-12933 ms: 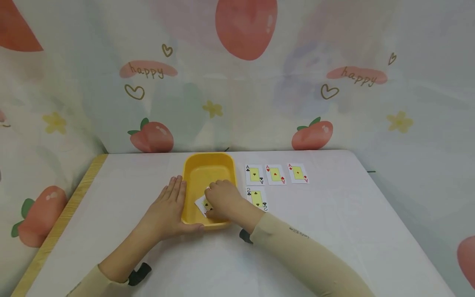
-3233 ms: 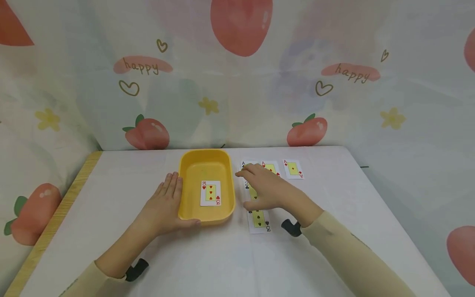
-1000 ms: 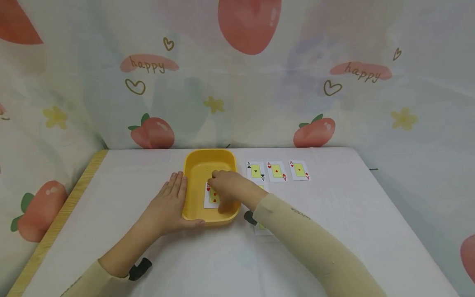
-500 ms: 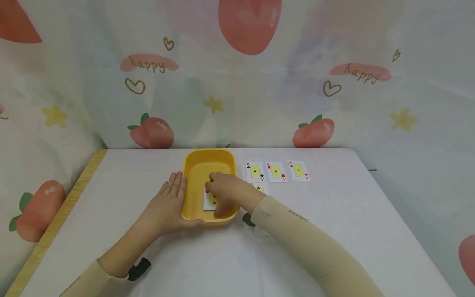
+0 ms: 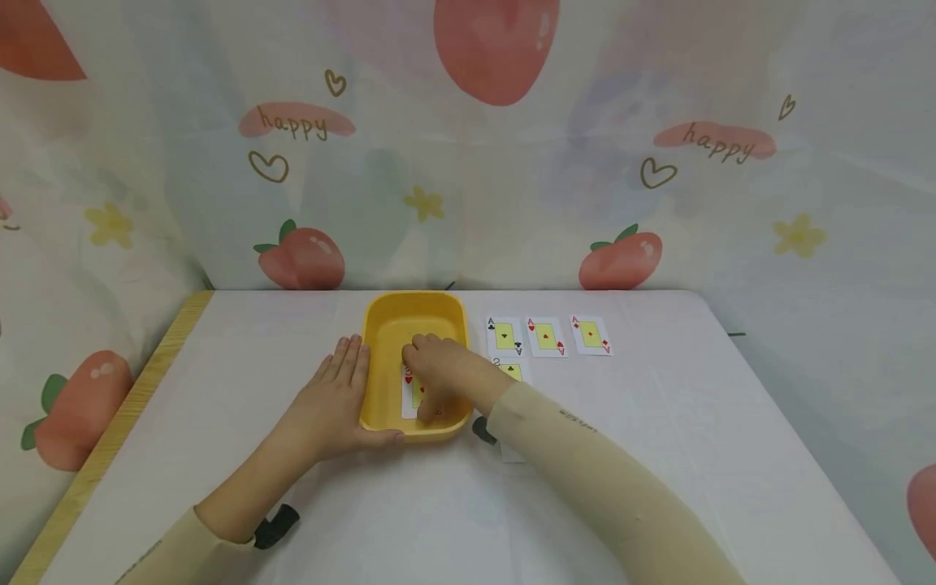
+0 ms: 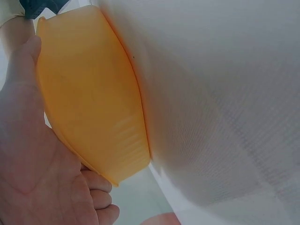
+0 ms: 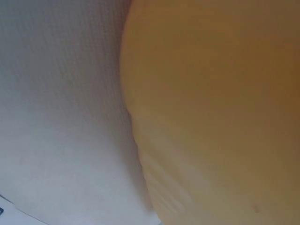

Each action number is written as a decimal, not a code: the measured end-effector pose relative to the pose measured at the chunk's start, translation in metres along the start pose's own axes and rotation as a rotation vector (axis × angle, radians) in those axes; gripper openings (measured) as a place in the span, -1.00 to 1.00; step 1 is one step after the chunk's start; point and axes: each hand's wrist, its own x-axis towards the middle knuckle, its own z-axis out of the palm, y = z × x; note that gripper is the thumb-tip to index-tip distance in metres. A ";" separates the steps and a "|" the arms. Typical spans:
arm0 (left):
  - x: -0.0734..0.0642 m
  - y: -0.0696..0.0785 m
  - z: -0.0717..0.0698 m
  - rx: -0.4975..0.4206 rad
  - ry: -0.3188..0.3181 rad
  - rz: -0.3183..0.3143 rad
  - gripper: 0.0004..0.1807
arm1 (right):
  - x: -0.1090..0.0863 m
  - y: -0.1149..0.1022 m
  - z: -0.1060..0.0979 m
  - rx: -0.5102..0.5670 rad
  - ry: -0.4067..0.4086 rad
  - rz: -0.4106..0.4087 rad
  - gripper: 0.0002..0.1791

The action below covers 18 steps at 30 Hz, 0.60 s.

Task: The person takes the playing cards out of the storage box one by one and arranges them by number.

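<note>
A yellow plastic tray (image 5: 395, 325) stands on the white table, its outer wall (image 6: 89, 98) filling much of the left wrist view. My left hand (image 5: 325, 410) lies along the tray's left side, fingers straight, thumb at the near rim. Inside the tray my right hand (image 5: 442, 375) bends its fingers over a three of hearts playing card (image 5: 409, 400), the thumb near its lower edge. Much of that card is hidden by the hand. In the right wrist view only the tray's side (image 7: 211, 117) and the tablecloth show, without fingers.
Right of the tray lie an ace of clubs (image 5: 504, 335), an ace of hearts (image 5: 546, 336) and an ace of diamonds (image 5: 591, 335). A two of clubs (image 5: 511, 370) and another card (image 5: 513, 452) are partly covered by the right forearm.
Since 3.2 s ago the right hand has gone left from the laid-out cards into the tray, onto the three of hearts. Lately that card has slid slightly nearer. The left hand stays put.
</note>
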 end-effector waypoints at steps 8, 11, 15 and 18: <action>0.000 0.000 0.000 -0.010 -0.003 0.001 0.54 | -0.005 -0.002 0.000 0.007 0.036 -0.013 0.00; -0.001 0.000 -0.001 -0.016 -0.001 0.004 0.52 | -0.009 -0.003 0.002 -0.019 0.032 -0.034 -0.11; -0.001 0.001 -0.001 -0.010 -0.011 -0.004 0.52 | -0.012 -0.003 0.005 -0.040 0.014 -0.062 -0.38; 0.000 0.001 -0.001 -0.007 -0.016 -0.009 0.52 | -0.014 -0.002 0.005 -0.015 0.024 -0.060 -0.51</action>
